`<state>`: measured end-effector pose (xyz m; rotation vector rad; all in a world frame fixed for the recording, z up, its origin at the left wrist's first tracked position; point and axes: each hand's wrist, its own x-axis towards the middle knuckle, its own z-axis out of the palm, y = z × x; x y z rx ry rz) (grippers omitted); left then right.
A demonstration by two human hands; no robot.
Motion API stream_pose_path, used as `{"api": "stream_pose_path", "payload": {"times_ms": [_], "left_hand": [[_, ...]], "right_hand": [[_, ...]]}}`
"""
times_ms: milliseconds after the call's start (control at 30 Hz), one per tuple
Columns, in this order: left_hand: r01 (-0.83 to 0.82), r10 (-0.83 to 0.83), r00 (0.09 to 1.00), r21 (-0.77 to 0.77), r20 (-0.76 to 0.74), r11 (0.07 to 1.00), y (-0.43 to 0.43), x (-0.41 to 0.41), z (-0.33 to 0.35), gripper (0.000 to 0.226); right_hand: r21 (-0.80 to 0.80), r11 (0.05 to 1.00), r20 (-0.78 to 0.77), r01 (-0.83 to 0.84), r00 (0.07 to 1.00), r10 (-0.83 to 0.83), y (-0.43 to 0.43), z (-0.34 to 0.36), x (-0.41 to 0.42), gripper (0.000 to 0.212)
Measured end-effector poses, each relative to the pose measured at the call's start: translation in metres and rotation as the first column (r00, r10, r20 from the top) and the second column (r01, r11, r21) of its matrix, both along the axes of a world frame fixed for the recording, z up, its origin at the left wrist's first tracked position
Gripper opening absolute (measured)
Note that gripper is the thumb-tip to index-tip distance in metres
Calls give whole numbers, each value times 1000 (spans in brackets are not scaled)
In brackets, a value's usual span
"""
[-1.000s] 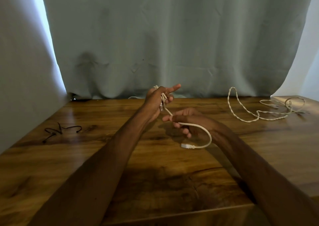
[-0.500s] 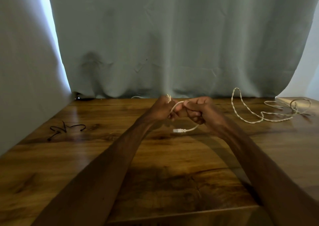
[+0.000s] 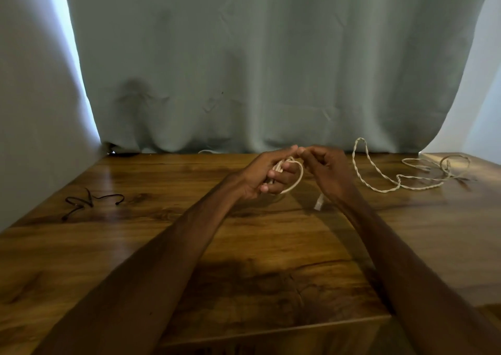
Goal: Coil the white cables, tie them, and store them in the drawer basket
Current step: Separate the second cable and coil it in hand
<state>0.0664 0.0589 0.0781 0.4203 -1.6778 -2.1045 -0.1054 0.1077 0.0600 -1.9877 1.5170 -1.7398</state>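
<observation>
- The left hand (image 3: 260,177) is raised just above the glossy brown wooden desk (image 3: 162,246), its fingers (image 3: 282,177) curled closed around a small coil of thin white cable (image 3: 294,178).
- One loop of that coil bulges out to the right of the left hand, clear of the desk surface.
- The right hand (image 3: 326,173) sits just beside the left, with fingertips (image 3: 302,152) pinched together and touching the tip of the left index finger; whether cable lies in that pinch cannot be told.
- A blurred white plug end (image 3: 319,202) hangs below the right hand, near the wrist, above the desk.
- A second, twisted white cable (image 3: 385,185) lies loose on the desk to the right of the hands, well apart from them, with one loop rising against the pale grey-green curtain (image 3: 244,70) and a tangle of loops toward the far right corner.
- A thin black twist tie (image 3: 90,201) lies bent on the desk at the left, well apart from both hands.
- The curtain hangs along the far edge of the desk.
</observation>
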Motion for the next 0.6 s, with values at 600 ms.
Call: {"api": "stream_pose_path", "payload": {"times_ms": [600], "left_hand": [[-716, 706, 697, -94, -123, 691, -24, -4, -15, 35]], "right_hand": [[174, 985, -601, 17, 794, 92, -7, -31, 53, 21]]}}
